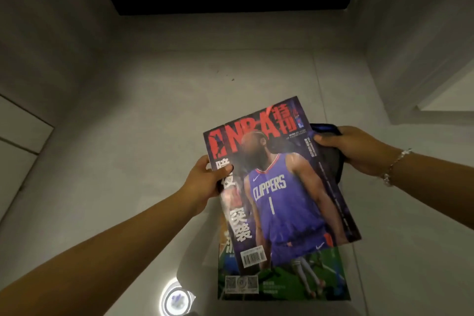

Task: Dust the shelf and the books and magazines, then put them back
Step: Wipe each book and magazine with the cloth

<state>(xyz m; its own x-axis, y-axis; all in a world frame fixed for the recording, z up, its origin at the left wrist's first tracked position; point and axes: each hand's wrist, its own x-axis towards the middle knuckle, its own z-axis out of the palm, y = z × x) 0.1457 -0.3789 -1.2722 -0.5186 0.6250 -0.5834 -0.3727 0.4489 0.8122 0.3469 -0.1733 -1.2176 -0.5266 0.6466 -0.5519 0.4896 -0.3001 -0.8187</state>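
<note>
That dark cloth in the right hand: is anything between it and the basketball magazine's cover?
Nothing visible. The right hand grips the dark cloth at the right edge of the magazine, partly behind that edge. The left hand holds the opposite edge, so the cover lies open to a wipe.

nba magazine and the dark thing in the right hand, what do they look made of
NBA magazine: glossy coated paper, judging by the light glare across its printed cover and its thin, slightly bowed sheet. Cloth gripped by the right hand: soft dark fabric with a blue edge, bunched and limp; probably microfibre, but that is uncertain.
</note>
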